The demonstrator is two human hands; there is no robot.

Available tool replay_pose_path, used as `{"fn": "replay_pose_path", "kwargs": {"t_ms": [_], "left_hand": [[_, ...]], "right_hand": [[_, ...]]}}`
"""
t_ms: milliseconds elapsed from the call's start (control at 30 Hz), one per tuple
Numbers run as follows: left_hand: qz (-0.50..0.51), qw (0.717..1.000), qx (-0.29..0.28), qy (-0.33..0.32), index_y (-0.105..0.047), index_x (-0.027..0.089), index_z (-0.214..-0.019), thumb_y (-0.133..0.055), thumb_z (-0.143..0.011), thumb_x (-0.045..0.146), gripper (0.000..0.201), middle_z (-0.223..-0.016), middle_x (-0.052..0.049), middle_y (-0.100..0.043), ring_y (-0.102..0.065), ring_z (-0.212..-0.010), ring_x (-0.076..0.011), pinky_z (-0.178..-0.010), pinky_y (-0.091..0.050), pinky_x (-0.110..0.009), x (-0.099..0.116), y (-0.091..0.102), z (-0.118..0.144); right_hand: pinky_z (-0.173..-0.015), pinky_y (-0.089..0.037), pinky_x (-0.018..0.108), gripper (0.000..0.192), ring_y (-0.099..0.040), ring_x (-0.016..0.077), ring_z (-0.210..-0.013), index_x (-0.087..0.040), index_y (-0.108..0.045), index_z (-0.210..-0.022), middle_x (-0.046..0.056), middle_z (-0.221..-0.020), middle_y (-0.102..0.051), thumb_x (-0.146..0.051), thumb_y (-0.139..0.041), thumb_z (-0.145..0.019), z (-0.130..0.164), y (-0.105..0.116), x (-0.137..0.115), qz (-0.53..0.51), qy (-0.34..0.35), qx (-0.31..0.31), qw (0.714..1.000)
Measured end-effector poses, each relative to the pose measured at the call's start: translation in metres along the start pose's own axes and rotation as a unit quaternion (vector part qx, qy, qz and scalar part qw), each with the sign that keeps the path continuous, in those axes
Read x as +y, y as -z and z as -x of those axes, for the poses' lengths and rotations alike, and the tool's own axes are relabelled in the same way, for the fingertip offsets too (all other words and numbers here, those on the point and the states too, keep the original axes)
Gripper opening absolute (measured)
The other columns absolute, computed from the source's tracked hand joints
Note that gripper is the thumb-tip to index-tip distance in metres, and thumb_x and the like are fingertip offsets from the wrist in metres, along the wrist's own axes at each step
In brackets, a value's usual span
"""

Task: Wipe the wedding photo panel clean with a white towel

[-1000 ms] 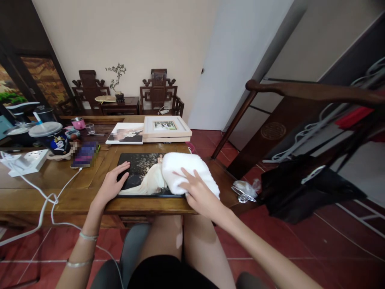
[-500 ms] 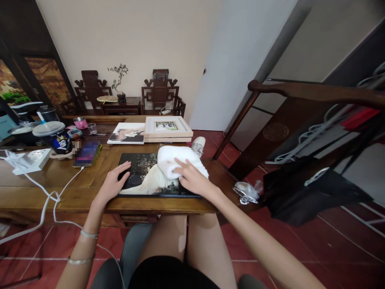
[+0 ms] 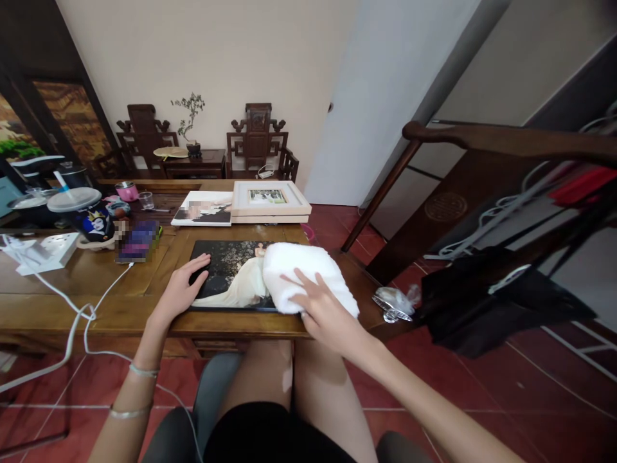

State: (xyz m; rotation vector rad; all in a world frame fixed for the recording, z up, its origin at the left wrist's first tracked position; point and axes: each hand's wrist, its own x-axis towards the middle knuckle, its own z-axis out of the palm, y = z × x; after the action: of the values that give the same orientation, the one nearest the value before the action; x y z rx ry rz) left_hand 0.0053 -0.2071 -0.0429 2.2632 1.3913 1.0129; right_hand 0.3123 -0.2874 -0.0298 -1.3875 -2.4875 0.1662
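A dark photo panel (image 3: 226,263) showing a figure in a long pale dress lies flat near the table's front edge. My left hand (image 3: 183,286) rests on its left edge with fingers extended. On the panel's right side, my right hand (image 3: 322,312) holds a folded white towel (image 3: 308,270) against the surface, its fingers spread over the cloth. The towel covers the panel's right part and its lower right corner, and reaches past the right edge. Whether any cloth is pinched under the palm is hidden.
Behind the panel lie a white-bordered photo print (image 3: 205,209) and stacked pale frames (image 3: 270,199). Leftward are a phone (image 3: 137,241) on a white cable, a lidded cup (image 3: 89,215) and a power strip (image 3: 48,251). A wooden chair (image 3: 482,138) stands at right.
My right hand and the towel have slid right and toward me, uncovering more of the panel's middle. My left hand stays at the left edge. The shoe beyond the towel is no longer visible.
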Motion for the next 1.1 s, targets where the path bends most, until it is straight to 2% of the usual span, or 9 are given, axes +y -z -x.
{"fn": "replay_pose_path", "kwargs": {"t_ms": [133,233,333,600,700,800,900,1100], "left_hand": [[0.002,1.0,0.003,0.0,-0.061,0.016,-0.118,-0.047,-0.088,0.04,0.04,-0.13,-0.009,-0.057,-0.049,-0.125,-0.0229,-0.109,-0.033,-0.041,0.0,-0.001,0.0],[0.002,1.0,0.003,-0.003,-0.061,0.016,-0.118,-0.047,-0.089,0.04,0.041,-0.13,-0.009,-0.057,-0.049,-0.125,-0.0226,-0.11,-0.033,-0.041,0.0,-0.001,0.0],[0.003,1.0,0.003,0.0,-0.062,0.014,-0.118,-0.047,-0.088,0.04,0.042,-0.13,-0.01,-0.057,-0.049,-0.124,-0.0232,-0.11,-0.032,-0.04,0.001,-0.001,0.0],[0.002,1.0,-0.002,0.006,-0.062,0.017,-0.118,-0.047,-0.089,0.039,0.04,-0.13,-0.008,-0.057,-0.048,-0.125,-0.0225,-0.109,-0.033,-0.041,0.003,0.001,0.0],[0.002,1.0,-0.002,0.006,-0.062,0.016,-0.118,-0.048,-0.088,0.038,0.039,-0.13,-0.009,-0.056,-0.049,-0.125,-0.0229,-0.109,-0.033,-0.041,0.004,0.001,0.0],[0.002,1.0,-0.001,0.004,-0.062,0.016,-0.118,-0.049,-0.089,0.037,0.039,-0.13,-0.009,-0.057,-0.049,-0.125,-0.0224,-0.109,-0.033,-0.04,0.003,0.001,0.0],[0.0,1.0,0.001,0.0,-0.061,0.015,-0.118,-0.048,-0.089,0.035,0.038,-0.13,-0.009,-0.056,-0.049,-0.125,-0.0213,-0.109,-0.033,-0.039,0.002,0.0,0.0],[0.003,1.0,0.004,-0.005,-0.061,0.012,-0.119,-0.047,-0.089,0.033,0.039,-0.13,-0.011,-0.056,-0.049,-0.124,-0.0214,-0.11,-0.033,-0.039,0.002,-0.001,0.0]], "right_hand": [[-0.112,-0.014,0.06,0.05,-0.014,0.0279,-0.141,-0.018,-0.065,-0.089,0.003,-0.147,-0.037,0.005,-0.036,-0.055,0.032,0.011,-0.019,-0.025,0.059,-0.037,0.997],[-0.112,-0.015,0.059,0.049,-0.016,0.0261,-0.141,-0.019,-0.065,-0.087,0.002,-0.145,-0.039,0.004,-0.036,-0.054,0.029,0.016,-0.017,-0.042,0.087,-0.049,0.994],[-0.113,-0.016,0.057,0.048,-0.019,0.025,-0.14,-0.019,-0.066,-0.091,0.003,-0.144,-0.041,0.004,-0.037,-0.059,0.007,0.014,-0.003,-0.044,0.08,-0.033,0.995],[-0.108,-0.021,0.056,0.053,-0.028,0.0284,-0.137,-0.012,-0.061,-0.114,0.016,-0.134,-0.052,0.001,-0.038,-0.068,-0.09,0.002,0.055,0.002,-0.006,-0.01,1.0],[-0.106,-0.024,0.057,0.055,-0.03,0.0292,-0.136,-0.012,-0.061,-0.116,0.017,-0.129,-0.056,0.001,-0.037,-0.069,-0.103,0.001,0.059,0.008,-0.026,-0.006,1.0],[-0.106,-0.023,0.058,0.054,-0.024,0.0309,-0.138,-0.011,-0.061,-0.115,0.017,-0.135,-0.05,0.002,-0.038,-0.068,-0.088,-0.001,0.047,0.023,-0.03,0.001,0.999],[-0.107,-0.02,0.061,0.051,-0.021,0.0333,-0.138,-0.012,-0.062,-0.11,0.014,-0.142,-0.042,0.002,-0.038,-0.067,-0.054,-0.001,0.026,0.027,-0.017,-0.001,0.999],[-0.109,-0.017,0.062,0.051,-0.016,0.0305,-0.14,-0.017,-0.065,-0.097,0.006,-0.146,-0.037,0.005,-0.038,-0.06,0.01,0.013,-0.02,-0.017,0.046,-0.053,0.997]]}}
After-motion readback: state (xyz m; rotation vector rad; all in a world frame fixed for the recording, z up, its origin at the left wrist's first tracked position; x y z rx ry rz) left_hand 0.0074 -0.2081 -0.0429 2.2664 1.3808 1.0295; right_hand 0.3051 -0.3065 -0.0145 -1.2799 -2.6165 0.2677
